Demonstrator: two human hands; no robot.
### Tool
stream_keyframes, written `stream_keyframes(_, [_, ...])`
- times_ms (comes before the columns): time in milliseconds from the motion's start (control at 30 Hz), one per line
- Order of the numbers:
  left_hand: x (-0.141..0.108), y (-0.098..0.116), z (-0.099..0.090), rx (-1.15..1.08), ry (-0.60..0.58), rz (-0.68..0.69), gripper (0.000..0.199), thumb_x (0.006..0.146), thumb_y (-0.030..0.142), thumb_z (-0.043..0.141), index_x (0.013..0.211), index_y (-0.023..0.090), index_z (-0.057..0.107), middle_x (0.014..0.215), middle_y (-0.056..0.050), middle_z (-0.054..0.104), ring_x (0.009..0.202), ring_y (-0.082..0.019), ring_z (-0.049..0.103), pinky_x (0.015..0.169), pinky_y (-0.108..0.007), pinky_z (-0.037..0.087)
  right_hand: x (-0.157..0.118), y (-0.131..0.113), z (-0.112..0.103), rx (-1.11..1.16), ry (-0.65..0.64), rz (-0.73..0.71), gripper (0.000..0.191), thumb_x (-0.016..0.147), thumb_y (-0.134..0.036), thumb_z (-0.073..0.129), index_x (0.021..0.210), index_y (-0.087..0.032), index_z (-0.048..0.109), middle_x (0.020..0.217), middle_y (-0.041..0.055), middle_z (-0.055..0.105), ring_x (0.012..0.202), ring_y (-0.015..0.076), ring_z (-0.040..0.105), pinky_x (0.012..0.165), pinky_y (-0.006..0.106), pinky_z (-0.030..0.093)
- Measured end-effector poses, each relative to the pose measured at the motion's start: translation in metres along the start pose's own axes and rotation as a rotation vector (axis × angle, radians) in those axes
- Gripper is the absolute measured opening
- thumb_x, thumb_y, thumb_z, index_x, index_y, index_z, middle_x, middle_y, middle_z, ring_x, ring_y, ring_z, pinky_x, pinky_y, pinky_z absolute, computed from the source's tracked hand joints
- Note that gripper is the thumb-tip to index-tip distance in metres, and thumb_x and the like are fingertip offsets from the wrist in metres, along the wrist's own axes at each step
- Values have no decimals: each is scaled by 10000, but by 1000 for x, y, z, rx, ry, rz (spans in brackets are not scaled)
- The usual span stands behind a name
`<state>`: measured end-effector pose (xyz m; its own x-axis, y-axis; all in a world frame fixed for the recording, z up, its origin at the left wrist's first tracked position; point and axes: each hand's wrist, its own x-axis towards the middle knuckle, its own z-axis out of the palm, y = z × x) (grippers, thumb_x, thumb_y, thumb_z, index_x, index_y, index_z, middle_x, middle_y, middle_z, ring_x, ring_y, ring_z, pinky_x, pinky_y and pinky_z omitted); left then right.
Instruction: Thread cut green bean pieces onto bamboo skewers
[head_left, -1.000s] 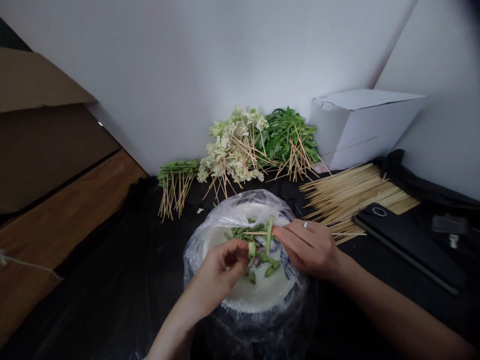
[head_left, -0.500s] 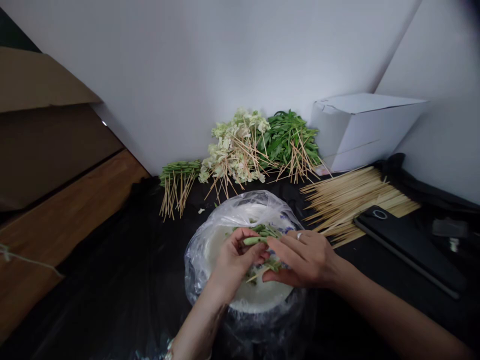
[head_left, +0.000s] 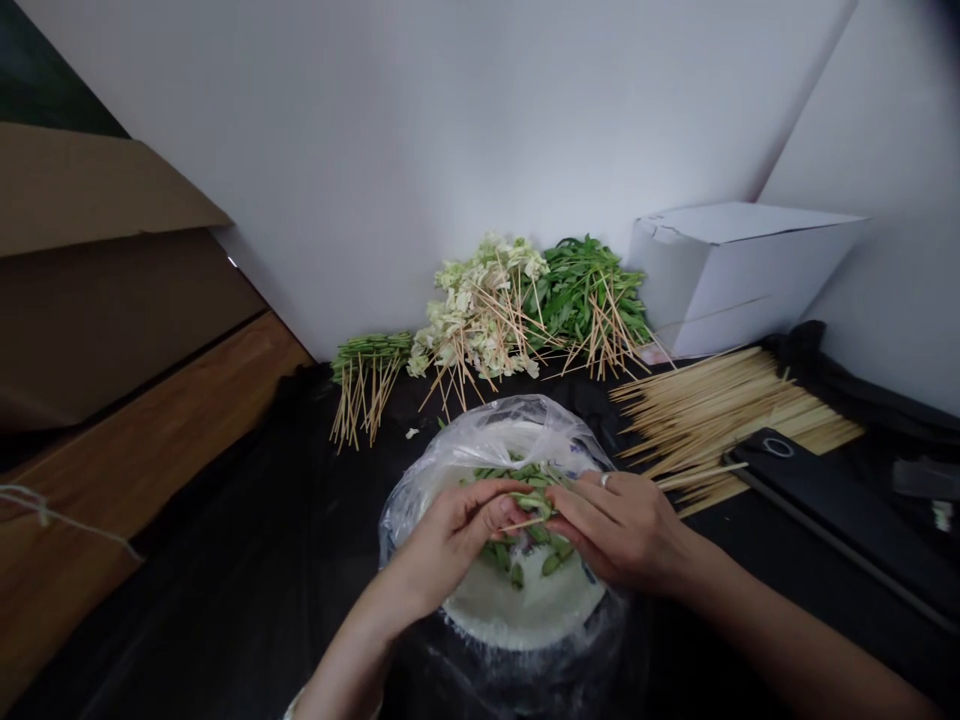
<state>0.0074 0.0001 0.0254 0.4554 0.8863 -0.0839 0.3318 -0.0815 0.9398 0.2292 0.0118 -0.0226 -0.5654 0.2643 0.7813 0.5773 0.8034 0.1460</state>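
Over a white bowl (head_left: 525, 615) in a clear plastic bag (head_left: 420, 480), my two hands almost meet. My left hand (head_left: 465, 525) pinches pieces of green vegetable (head_left: 534, 502) between thumb and fingers. From the right, my right hand (head_left: 626, 520), with a ring on one finger, grips the same green pieces. A thin wooden skewer (head_left: 523, 525) shows between the hands, its far part hidden by the right fingers. Below them, loose green pieces (head_left: 517, 573) lie in the bowl.
Skewered green stalks (head_left: 371, 348), pale leaves (head_left: 480, 290) and dark green leaves (head_left: 581, 285) lie along the wall. Bare skewers (head_left: 705, 400), a black phone (head_left: 832, 520) and a white box (head_left: 742, 270) are at right; a cardboard box (head_left: 112, 310) stands left.
The green pod between my hands now appears bent or bunched, with the skewer higher beside it. My left wrist has swung left. The whole view has shifted slightly.
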Motion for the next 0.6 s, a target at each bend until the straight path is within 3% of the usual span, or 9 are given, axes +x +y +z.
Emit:
stream_keyframes(133, [-4, 4, -12, 427, 25, 97, 328, 984, 330, 477, 1247, 249, 656, 1007, -52, 740, 962, -214, 661, 897, -367, 508, 1, 0, -1, 5, 1, 0, 136, 948, -184, 519, 929, -126, 641, 637, 5, 594, 572, 134, 520, 513, 297, 365])
stream_keyframes(233, [-5, 2, -11, 624, -26, 131, 353, 1004, 304, 426, 1297, 244, 614, 1131, -70, 715, 1062, -223, 634, 961, -387, 481, 1, 0, -1, 8, 16, 0, 97, 929, -154, 541, 948, -118, 629, 637, -1, 596, 570, 134, 527, 511, 298, 367])
stream_keyframes(433, [-8, 5, -1, 732, -110, 128, 361, 1013, 342, 389, 1319, 254, 558, 1233, -71, 673, 1125, -233, 618, 962, -379, 479, -2, 0, -2, 30, 86, 26, 111, 927, -148, 542, 1023, -130, 594, 682, 12, 650, 592, 125, 566, 536, 285, 397])
stream_keyframes(600, [-11, 14, 7, 725, -91, 183, 277, 986, 276, 418, 1202, 246, 588, 1069, -46, 702, 971, -223, 655, 853, -344, 490, -2, 1, -3, 33, 120, 26, 122, 923, -149, 547, 1036, -122, 585, 711, 27, 671, 609, 133, 588, 545, 286, 411])
